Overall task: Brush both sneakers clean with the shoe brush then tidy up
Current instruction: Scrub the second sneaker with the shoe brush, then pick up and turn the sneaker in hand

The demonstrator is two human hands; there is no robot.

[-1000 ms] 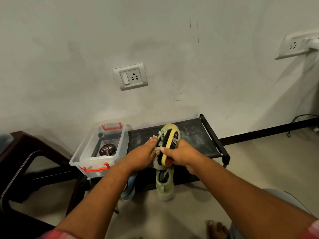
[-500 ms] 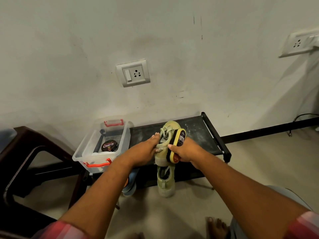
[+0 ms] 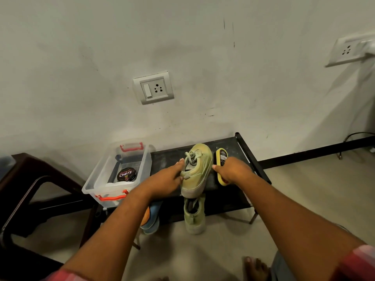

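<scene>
On the black rack [image 3: 166,157], L hand [image 3: 168,179] is gripping the green sneaker [image 3: 197,169] by the collar while R hand [image 3: 233,171] is clutching the brush [image 3: 221,159] at its 3 o'clock, prob. readying a stroke needing bristles on the upper; 2nd sneaker [image 3: 194,218] is waiting at 6 o'clock.

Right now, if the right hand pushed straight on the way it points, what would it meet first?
Likely the wall behind the rack, brush in its grip leading; the sneaker lies beside that line. Depth unclear.
</scene>
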